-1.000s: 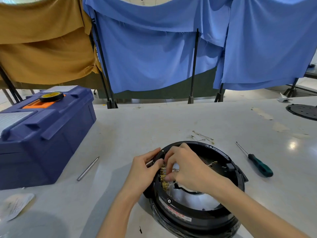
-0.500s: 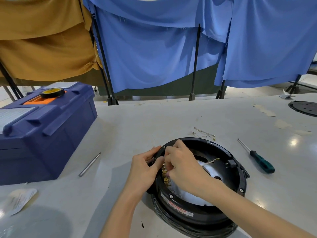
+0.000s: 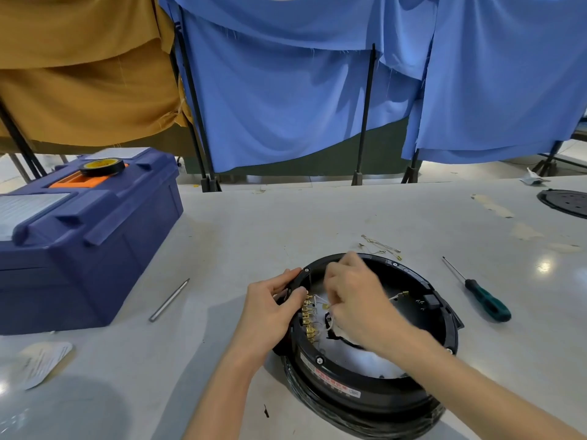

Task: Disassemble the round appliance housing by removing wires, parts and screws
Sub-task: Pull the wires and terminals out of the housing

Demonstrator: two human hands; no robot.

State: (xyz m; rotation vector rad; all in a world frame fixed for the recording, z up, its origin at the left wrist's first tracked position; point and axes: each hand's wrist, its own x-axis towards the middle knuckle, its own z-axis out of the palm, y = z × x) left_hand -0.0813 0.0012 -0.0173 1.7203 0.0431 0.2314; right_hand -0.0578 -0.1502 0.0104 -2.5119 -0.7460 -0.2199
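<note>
The housing (image 3: 336, 381) sits on the table (image 3: 254, 223), nearest the person, and is taken here as the dial's centre. Loose wire pieces (image 3: 381, 247) lie just past its rim at 12 o'clock. The screwdriver (image 3: 486, 300) lies near at 2 o'clock, with a perforated disc (image 3: 565, 201) far beyond it. A metal pin (image 3: 169, 300) lies at 9 o'clock and a paper slip (image 3: 41, 363) much farther out. The toolbox (image 3: 79, 249) stands at 10 o'clock with a tape roll (image 3: 102, 166) on its lid. Cloth screens (image 3: 286, 106) hang behind the table. The left hand (image 3: 270, 312) holds the rim at 9 o'clock. The right hand (image 3: 355, 300) is inside, beside the terminal row (image 3: 308, 315).
</note>
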